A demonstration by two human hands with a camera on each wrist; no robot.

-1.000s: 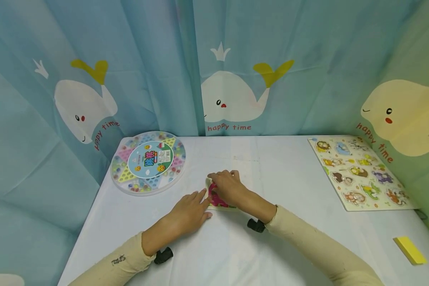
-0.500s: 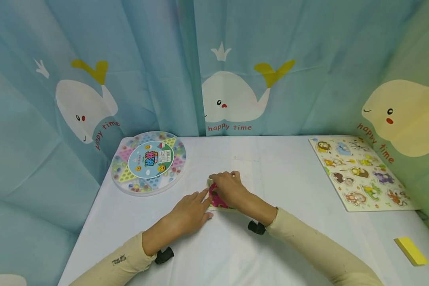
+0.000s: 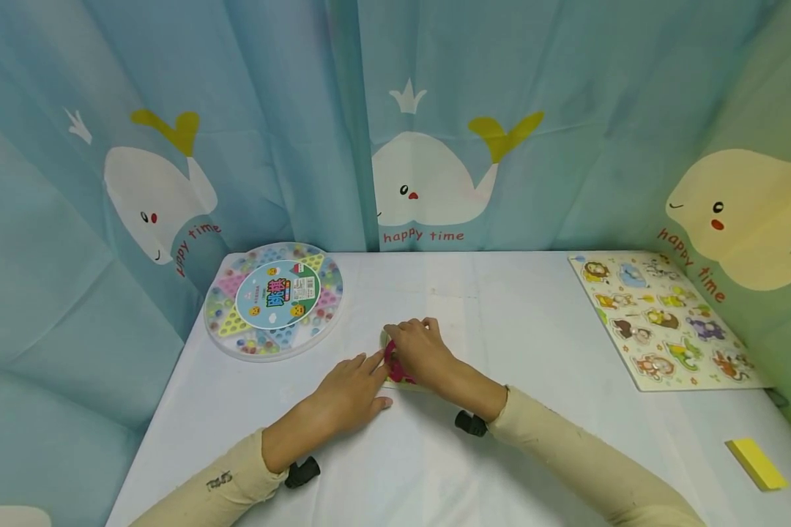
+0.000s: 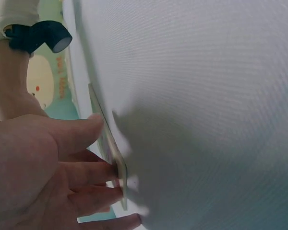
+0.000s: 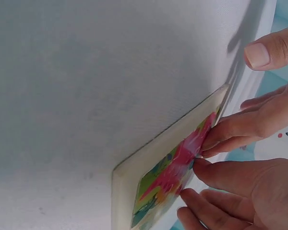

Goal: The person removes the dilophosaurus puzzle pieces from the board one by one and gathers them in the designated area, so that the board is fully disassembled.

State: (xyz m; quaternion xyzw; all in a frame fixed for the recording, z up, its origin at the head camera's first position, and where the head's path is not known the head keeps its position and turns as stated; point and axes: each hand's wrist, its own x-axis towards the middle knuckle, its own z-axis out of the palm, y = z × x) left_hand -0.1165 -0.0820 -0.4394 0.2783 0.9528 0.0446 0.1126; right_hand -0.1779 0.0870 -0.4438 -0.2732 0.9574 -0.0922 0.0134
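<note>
A small, flat picture puzzle (image 3: 402,373) with a cream border and a pink and green picture lies on the white-covered table in front of me. My left hand (image 3: 351,391) rests at its left side, fingers extended and fingertips touching the edge; the left wrist view shows the board (image 4: 120,167) edge-on beside those fingers. My right hand (image 3: 423,355) is over the puzzle with bent fingers. In the right wrist view its thumb and fingertips pinch at the pink part of the picture (image 5: 182,158). Hand and fingers hide much of the picture, so the piece's outline is unclear.
A round Chinese checkers set (image 3: 277,300) lies at the back left. An animal puzzle board (image 3: 666,318) lies at the right, with a yellow block (image 3: 756,462) nearer the front right. A blue curtain (image 3: 290,132) with whales hangs behind the table.
My right hand and wrist have shifted very slightly down and left over the puzzle, covering a bit more of the picture. My left hand has stayed almost still.
</note>
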